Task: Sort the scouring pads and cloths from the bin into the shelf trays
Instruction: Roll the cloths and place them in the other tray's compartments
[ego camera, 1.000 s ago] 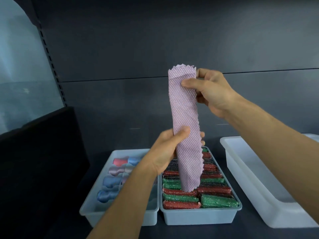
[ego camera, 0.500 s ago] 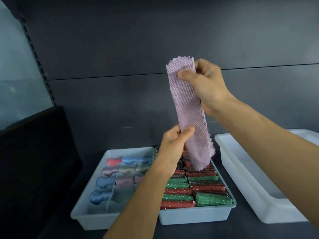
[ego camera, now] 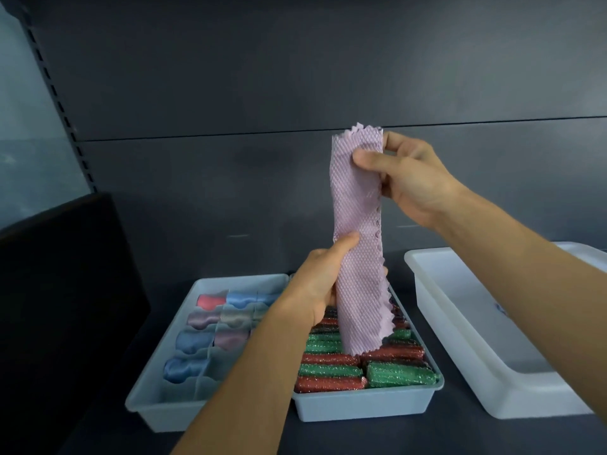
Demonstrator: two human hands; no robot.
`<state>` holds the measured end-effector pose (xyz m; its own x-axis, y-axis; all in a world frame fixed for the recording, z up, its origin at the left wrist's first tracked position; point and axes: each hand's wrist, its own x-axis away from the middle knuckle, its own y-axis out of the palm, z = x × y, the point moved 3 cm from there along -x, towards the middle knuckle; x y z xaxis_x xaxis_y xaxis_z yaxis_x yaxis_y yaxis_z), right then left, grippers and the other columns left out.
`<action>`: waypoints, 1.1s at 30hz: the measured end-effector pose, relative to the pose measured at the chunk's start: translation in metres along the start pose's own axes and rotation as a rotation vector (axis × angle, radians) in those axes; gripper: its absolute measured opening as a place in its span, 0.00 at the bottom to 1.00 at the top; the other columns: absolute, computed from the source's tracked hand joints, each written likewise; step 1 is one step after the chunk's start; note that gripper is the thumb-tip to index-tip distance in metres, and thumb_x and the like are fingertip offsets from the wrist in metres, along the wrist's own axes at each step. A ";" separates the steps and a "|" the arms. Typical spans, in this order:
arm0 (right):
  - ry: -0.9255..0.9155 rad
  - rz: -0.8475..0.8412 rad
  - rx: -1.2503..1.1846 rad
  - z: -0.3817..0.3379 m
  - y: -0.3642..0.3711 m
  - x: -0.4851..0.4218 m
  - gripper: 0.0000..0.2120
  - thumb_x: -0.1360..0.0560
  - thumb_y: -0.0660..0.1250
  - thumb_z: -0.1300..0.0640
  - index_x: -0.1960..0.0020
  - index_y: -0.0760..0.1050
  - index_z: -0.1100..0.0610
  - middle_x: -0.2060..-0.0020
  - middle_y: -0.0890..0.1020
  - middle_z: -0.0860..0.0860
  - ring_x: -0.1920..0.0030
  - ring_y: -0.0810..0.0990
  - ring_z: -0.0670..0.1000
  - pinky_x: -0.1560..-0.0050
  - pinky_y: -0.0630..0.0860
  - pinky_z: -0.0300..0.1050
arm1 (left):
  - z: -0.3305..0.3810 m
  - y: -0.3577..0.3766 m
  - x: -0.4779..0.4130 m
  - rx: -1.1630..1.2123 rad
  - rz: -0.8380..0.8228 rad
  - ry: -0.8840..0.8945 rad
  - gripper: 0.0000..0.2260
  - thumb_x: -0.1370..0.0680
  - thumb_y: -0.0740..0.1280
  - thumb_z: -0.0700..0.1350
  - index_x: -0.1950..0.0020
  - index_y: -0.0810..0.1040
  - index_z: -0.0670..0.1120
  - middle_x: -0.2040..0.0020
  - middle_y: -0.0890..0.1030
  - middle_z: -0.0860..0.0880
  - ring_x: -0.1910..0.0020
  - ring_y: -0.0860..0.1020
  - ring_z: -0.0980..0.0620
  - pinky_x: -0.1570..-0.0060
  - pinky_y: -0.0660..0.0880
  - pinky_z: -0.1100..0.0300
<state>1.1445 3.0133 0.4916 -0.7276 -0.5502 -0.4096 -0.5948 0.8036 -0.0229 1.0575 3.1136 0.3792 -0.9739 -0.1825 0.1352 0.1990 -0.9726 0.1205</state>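
right hand (ego camera: 412, 178): pinches cloth (ego camera: 358, 241) top, raised | left hand (ego camera: 323, 284): grips lower cloth

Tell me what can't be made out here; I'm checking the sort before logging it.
Head view only:
- Divided tray: its right compartments are hidden by the left forearm.
- Scouring pads: the back rows are hidden behind the pink cloth and left hand.
- White bin: right end covered by the right forearm; contents unseen.
- Left-hand fingers behind the cloth: grip unclear.
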 end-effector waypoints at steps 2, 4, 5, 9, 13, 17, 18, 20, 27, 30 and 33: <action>-0.041 -0.045 0.029 0.001 0.001 0.010 0.13 0.29 0.73 0.61 0.47 0.76 0.62 0.58 0.83 0.51 0.56 0.81 0.50 0.49 0.75 0.48 | -0.001 -0.003 -0.005 0.125 0.007 -0.086 0.18 0.18 0.60 0.54 0.41 0.80 0.41 0.50 0.86 0.42 0.51 0.85 0.46 0.46 0.79 0.50; -0.092 -0.106 0.065 0.003 0.004 0.025 0.07 0.29 0.72 0.66 0.54 0.75 0.62 0.60 0.84 0.49 0.57 0.82 0.48 0.48 0.77 0.44 | -0.002 -0.008 -0.009 0.327 0.005 -0.155 0.19 0.17 0.55 0.51 0.39 0.78 0.38 0.51 0.85 0.39 0.53 0.84 0.44 0.49 0.79 0.51; -0.107 -0.138 0.091 0.006 0.007 0.034 0.06 0.30 0.71 0.66 0.56 0.75 0.61 0.62 0.85 0.48 0.57 0.83 0.46 0.49 0.78 0.41 | -0.003 -0.010 -0.010 0.423 0.006 -0.178 0.21 0.17 0.53 0.50 0.39 0.78 0.37 0.51 0.84 0.38 0.53 0.83 0.44 0.48 0.78 0.51; -0.119 -0.264 0.301 0.031 0.018 0.068 0.08 0.33 0.74 0.62 0.59 0.76 0.62 0.61 0.86 0.50 0.57 0.84 0.47 0.52 0.80 0.41 | -0.006 -0.023 -0.016 0.662 0.021 -0.219 0.28 0.18 0.51 0.59 0.43 0.78 0.37 0.58 0.83 0.38 0.61 0.82 0.44 0.48 0.78 0.52; -0.082 -0.343 0.374 0.060 0.015 0.084 0.10 0.32 0.70 0.75 0.61 0.77 0.61 0.54 0.86 0.49 0.40 0.79 0.42 0.42 0.76 0.38 | 0.000 -0.031 -0.014 0.492 0.002 -0.192 0.25 0.20 0.61 0.60 0.40 0.78 0.39 0.53 0.84 0.39 0.55 0.83 0.42 0.49 0.78 0.46; -0.138 -0.469 0.617 0.071 0.014 0.094 0.16 0.34 0.69 0.74 0.60 0.80 0.54 0.46 0.83 0.41 0.33 0.69 0.35 0.33 0.64 0.31 | 0.005 -0.037 -0.015 0.378 0.075 -0.086 0.15 0.18 0.60 0.41 0.34 0.75 0.36 0.46 0.84 0.40 0.52 0.84 0.46 0.59 0.82 0.53; -0.130 -0.485 0.639 0.071 0.013 0.094 0.16 0.34 0.68 0.74 0.61 0.80 0.53 0.45 0.83 0.41 0.33 0.69 0.36 0.34 0.63 0.30 | 0.006 -0.039 -0.015 0.354 0.090 -0.040 0.15 0.18 0.60 0.40 0.34 0.74 0.35 0.45 0.83 0.39 0.53 0.84 0.46 0.58 0.83 0.54; -0.077 -0.363 0.483 0.070 0.007 0.087 0.17 0.33 0.64 0.77 0.63 0.80 0.55 0.47 0.84 0.45 0.38 0.76 0.42 0.38 0.70 0.35 | 0.009 -0.041 -0.014 0.300 0.113 0.044 0.13 0.18 0.60 0.38 0.35 0.75 0.34 0.44 0.83 0.38 0.50 0.84 0.45 0.50 0.81 0.52; 0.279 -0.113 0.150 0.100 0.020 0.078 0.22 0.33 0.76 0.51 0.43 0.75 0.57 0.52 0.85 0.49 0.52 0.84 0.46 0.54 0.79 0.39 | 0.018 -0.034 -0.003 0.217 0.113 0.208 0.13 0.18 0.60 0.40 0.38 0.77 0.36 0.42 0.82 0.39 0.45 0.82 0.45 0.41 0.77 0.48; 0.273 -0.021 0.113 0.104 0.026 0.079 0.11 0.28 0.73 0.59 0.51 0.77 0.65 0.60 0.84 0.58 0.62 0.82 0.51 0.59 0.78 0.46 | 0.014 -0.036 0.000 0.208 0.162 0.225 0.15 0.18 0.61 0.44 0.37 0.77 0.36 0.41 0.82 0.40 0.41 0.81 0.44 0.39 0.77 0.48; 0.270 0.057 0.011 0.101 0.024 0.076 0.08 0.27 0.71 0.61 0.50 0.77 0.64 0.59 0.85 0.58 0.61 0.84 0.54 0.60 0.78 0.47 | -0.004 -0.034 0.009 0.103 0.081 0.092 0.20 0.22 0.64 0.55 0.41 0.80 0.41 0.45 0.84 0.42 0.43 0.82 0.44 0.41 0.78 0.48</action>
<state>1.1095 3.0136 0.3681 -0.8255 -0.5433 -0.1525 -0.5475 0.8366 -0.0170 1.0411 3.1441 0.3721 -0.9592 -0.2766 0.0583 0.2826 -0.9352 0.2135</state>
